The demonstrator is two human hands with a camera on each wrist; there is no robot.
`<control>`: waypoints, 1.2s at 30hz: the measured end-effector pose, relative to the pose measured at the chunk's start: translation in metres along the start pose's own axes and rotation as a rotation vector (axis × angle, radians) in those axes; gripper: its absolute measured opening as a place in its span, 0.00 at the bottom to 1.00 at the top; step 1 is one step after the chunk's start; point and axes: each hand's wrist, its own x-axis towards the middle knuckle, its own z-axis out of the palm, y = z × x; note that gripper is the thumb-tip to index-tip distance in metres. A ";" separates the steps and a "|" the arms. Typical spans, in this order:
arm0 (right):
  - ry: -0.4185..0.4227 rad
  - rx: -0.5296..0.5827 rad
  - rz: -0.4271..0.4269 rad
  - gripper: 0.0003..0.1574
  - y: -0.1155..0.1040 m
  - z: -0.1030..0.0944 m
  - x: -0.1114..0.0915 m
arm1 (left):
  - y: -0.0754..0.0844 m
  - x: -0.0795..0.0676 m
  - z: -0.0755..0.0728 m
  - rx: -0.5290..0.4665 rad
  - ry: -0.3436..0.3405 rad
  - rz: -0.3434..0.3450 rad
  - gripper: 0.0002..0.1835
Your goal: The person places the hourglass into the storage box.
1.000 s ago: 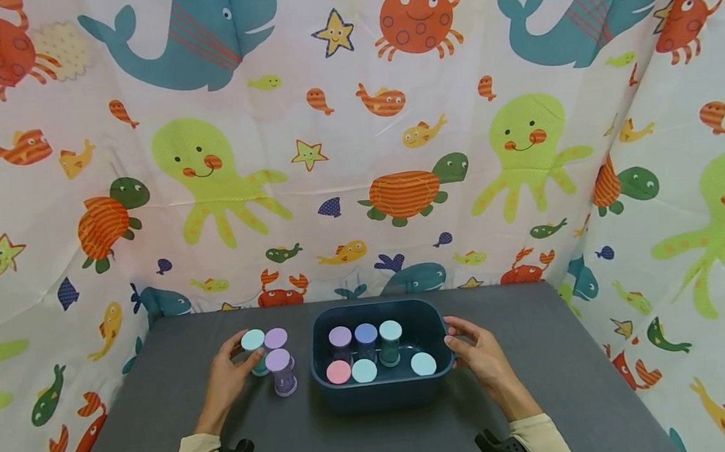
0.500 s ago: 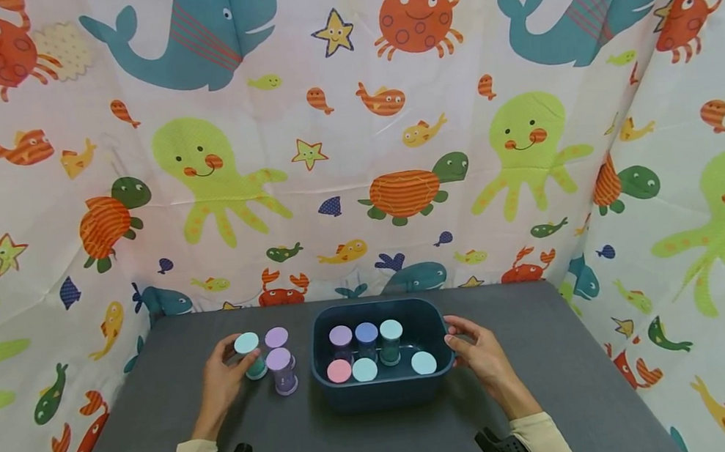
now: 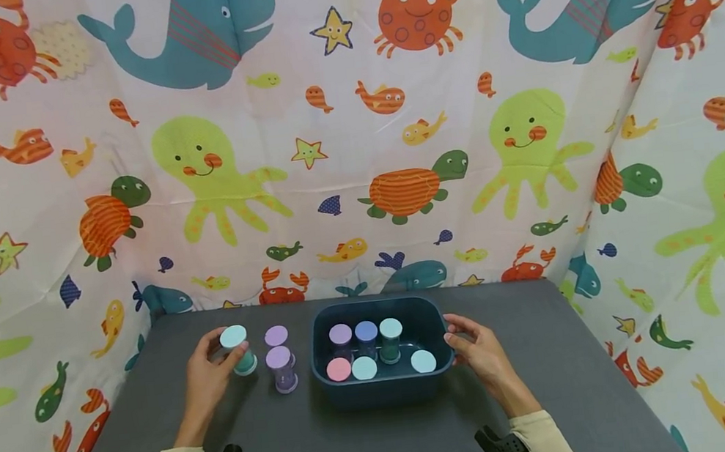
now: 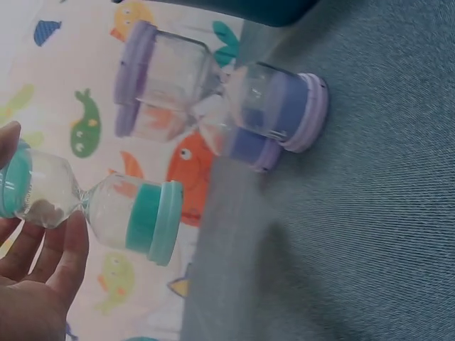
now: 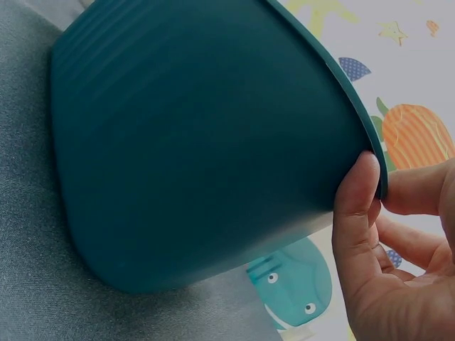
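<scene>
My left hand (image 3: 205,379) grips a sand timer with pale teal caps (image 3: 233,337). In the left wrist view this timer (image 4: 146,217) has teal sand in its outer bulb, and the fingers curl round the other bulb and the waist. Two purple sand timers stand just to its right, the nearer one (image 3: 283,370) partly covering the farther one (image 3: 276,335). My right hand (image 3: 480,353) pinches the right rim of a dark teal bin (image 3: 387,394). The right wrist view shows the thumb (image 5: 359,181) on the bin's outer wall (image 5: 192,156).
Inside the bin stand several sand timers: purple (image 3: 340,335), blue (image 3: 365,332) and teal (image 3: 390,330) at the back, pink (image 3: 338,369) and teal (image 3: 364,369) caps in front. A sea-animal printed curtain (image 3: 347,205) rises behind the grey table (image 3: 386,448).
My left hand has drawn the teal sand timer leftward, away from the two purple ones. The right hand and the bin stay where they were.
</scene>
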 end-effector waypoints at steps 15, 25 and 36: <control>0.006 -0.001 0.015 0.25 -0.001 0.001 -0.002 | 0.035 -0.010 -0.007 0.000 -0.042 0.044 0.36; -0.005 0.008 0.005 0.25 -0.001 0.001 -0.001 | 0.067 -0.023 -0.005 -0.024 -0.052 0.117 0.34; 0.004 -0.007 0.004 0.25 -0.002 0.002 0.000 | 0.097 -0.030 0.010 -0.091 -0.110 0.209 0.30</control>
